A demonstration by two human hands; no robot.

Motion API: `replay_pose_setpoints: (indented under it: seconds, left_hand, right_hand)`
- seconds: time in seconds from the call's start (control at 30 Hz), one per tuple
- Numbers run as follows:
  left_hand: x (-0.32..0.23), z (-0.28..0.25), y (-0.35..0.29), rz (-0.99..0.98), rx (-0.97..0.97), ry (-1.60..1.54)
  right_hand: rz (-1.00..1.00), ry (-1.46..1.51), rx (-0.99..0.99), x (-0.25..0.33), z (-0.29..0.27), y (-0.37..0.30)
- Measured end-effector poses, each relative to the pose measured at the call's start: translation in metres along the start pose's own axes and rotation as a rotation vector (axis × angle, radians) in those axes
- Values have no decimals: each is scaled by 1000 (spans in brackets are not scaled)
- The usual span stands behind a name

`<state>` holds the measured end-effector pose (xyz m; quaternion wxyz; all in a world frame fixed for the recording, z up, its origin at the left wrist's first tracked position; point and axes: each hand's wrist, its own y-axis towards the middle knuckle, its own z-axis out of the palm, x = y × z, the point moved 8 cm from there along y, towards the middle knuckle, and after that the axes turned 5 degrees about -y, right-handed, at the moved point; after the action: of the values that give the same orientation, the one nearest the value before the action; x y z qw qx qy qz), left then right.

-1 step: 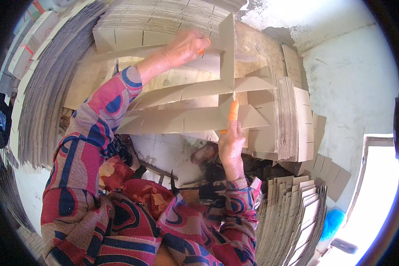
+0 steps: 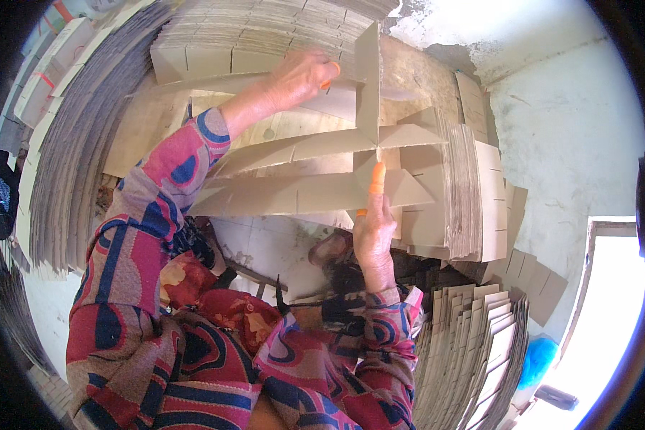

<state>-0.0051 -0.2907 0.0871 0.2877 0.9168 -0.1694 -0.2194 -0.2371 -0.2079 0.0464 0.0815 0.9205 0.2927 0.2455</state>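
Slotted cardboard strips cross in front of me. One strip (image 2: pixel 368 86) runs away from me. A middle strip (image 2: pixel 301 148) and a near strip (image 2: pixel 287 193) lie across it, roughly parallel. My left hand (image 2: pixel 301 77) is closed at a far strip (image 2: pixel 337 100), partly hidden behind the hand and wrist. Orange covers show on its fingertips. At the near end of the crossing strip, my right hand (image 2: pixel 375 240) grips the cardboard, its orange-covered index finger stretched along it. The right thumb's hold is partly hidden by the near strip.
Beneath the strips is a wooden board (image 2: pixel 269 122). Stacks of slotted cardboard stand at the far side (image 2: pixel 258 36), left (image 2: pixel 93 129) and right (image 2: pixel 462 193). More upright pieces (image 2: pixel 473 344) are at lower right, near a blue bag (image 2: pixel 537 362) and a bright doorway (image 2: pixel 609 287).
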Motion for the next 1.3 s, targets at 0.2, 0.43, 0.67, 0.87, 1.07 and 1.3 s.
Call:
replay_pose_setpoints:
  seconds: [0.2, 0.43, 0.67, 0.87, 1.07, 1.3]
  left_hand:
    - [-1, -9, -5, 25, -128, 36]
    - [3, 0, -7, -32, -61, 101]
    - [1, 0, -7, -13, -69, 139]
    - [13, 6, -6, -8, -29, 190]
    - [7, 0, -1, 30, 38, 67]
    - [-1, -1, -8, -3, 30, 48]
  right_hand:
    - [-60, 7, -18, 10, -4, 4]
    - [-74, -33, 16, 8, -2, 3]
    - [-60, -7, 51, 6, -1, 1]
    - [-63, -30, 5, 7, -2, 1]
    - [-54, -20, 4, 2, 1, 0]
    - [-56, -28, 4, 5, 1, 3]
